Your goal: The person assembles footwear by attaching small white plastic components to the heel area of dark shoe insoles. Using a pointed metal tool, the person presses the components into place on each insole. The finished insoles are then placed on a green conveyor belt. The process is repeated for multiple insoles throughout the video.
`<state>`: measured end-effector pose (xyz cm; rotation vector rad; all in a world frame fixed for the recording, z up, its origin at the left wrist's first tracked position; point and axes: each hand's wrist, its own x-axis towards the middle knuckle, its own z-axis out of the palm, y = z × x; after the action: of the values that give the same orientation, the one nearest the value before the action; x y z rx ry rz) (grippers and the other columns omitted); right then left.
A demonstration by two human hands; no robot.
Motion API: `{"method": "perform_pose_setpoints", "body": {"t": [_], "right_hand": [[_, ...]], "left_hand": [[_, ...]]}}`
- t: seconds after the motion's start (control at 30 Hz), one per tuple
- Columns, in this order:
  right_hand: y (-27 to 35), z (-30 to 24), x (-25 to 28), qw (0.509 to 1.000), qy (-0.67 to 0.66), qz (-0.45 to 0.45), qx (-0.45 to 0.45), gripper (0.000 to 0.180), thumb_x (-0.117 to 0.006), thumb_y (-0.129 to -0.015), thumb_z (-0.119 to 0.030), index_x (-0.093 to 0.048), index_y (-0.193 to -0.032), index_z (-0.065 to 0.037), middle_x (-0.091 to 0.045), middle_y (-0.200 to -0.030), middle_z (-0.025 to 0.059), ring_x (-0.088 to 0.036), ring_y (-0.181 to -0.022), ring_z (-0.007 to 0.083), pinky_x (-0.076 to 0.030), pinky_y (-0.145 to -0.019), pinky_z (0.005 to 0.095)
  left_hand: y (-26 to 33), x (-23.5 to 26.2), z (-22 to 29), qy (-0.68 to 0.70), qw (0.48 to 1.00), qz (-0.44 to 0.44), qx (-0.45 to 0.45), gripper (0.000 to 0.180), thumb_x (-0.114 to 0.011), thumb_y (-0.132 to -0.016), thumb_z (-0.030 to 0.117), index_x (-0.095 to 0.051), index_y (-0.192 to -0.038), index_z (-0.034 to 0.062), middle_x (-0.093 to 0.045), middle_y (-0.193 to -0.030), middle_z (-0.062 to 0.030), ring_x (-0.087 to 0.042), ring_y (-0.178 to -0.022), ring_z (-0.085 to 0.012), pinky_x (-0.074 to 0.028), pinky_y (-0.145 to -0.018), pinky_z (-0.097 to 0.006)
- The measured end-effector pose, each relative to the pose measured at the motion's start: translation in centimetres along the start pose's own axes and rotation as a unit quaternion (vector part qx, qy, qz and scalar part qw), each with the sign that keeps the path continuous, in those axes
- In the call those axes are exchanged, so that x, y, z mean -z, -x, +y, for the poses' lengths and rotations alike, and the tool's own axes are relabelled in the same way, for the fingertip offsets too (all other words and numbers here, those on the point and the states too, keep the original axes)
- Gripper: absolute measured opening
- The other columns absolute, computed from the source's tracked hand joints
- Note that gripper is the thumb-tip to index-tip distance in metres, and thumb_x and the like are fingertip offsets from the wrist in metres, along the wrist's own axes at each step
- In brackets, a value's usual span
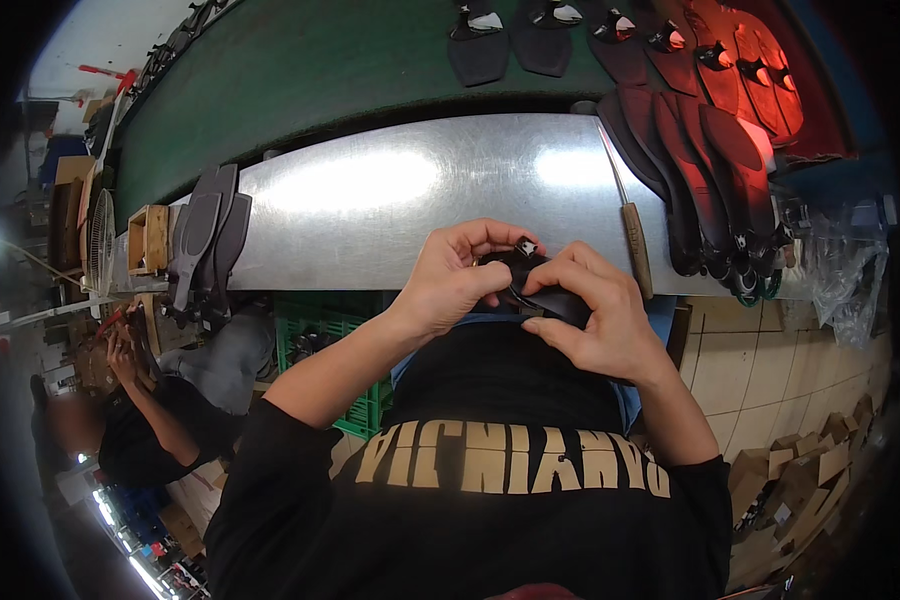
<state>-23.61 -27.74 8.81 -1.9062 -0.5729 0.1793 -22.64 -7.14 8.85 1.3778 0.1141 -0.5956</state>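
Between both hands, close in front of my body at the bench's near edge, is a black sandal [560, 303] with a small shiny ornament [527, 247] on its strap. My left hand [455, 272] is closed on the strap side, its thumb pressing near the ornament. My right hand [602, 308] pinches the sandal from the other side, with fingers bent over the dark part. Much of the sandal is hidden by the fingers. To the right of my right hand lies a thin metal tool with a wooden handle [636, 250].
A metal bench [370, 235] spans the front, with a green conveyor belt [300, 60] beyond carrying sandals [477, 45]. Dark soles [206, 225] stack at left, and more sandals [690, 180] pile at right under red light. A co-worker [170, 410] sits at left. Green crates [370, 400] stand below.
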Motion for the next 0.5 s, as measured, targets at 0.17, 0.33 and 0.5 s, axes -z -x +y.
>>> {"method": "perform_pose_setpoints", "body": {"t": [0.17,0.33,0.5], "right_hand": [[0.2,0.4,-0.8,0.999,0.024,0.022,-0.011,0.024,-0.077,-0.068,-0.011,-0.065,-0.09,-0.01,-0.055,-0.08,0.005,-0.06,-0.069,0.0231,-0.045,-0.061,0.0331],[0.3,0.7,-1.5,0.998,0.036,0.052,-0.011,0.022,-0.076,-0.069,-0.011,-0.065,-0.088,-0.01,-0.055,-0.079,0.0047,-0.06,-0.068,0.0227,-0.045,-0.059,0.0333],[0.5,1.1,-2.1,0.993,0.063,0.094,0.018,0.02,-0.076,-0.068,-0.011,-0.066,-0.086,-0.011,-0.056,-0.081,0.0053,-0.059,-0.067,0.0229,-0.045,-0.058,0.033]], "left_hand": [[-0.2,0.0,0.2,-0.025,1.0,0.007,0.004,0.037,-0.055,-0.075,-0.002,-0.064,-0.11,-0.0013,-0.067,-0.107,-0.0081,-0.062,-0.081,-0.0077,-0.051,-0.063,-0.019],[-0.3,-0.1,0.0,-0.044,0.999,0.011,-0.014,0.037,-0.055,-0.074,-0.004,-0.065,-0.11,-0.0016,-0.068,-0.109,-0.0084,-0.063,-0.084,-0.0086,-0.052,-0.065,-0.02],[-0.6,-0.1,0.0,-0.022,0.999,0.028,-0.013,0.038,-0.055,-0.073,-0.005,-0.066,-0.11,-0.0016,-0.068,-0.109,-0.0099,-0.064,-0.081,-0.0086,-0.053,-0.06,-0.019]]}}
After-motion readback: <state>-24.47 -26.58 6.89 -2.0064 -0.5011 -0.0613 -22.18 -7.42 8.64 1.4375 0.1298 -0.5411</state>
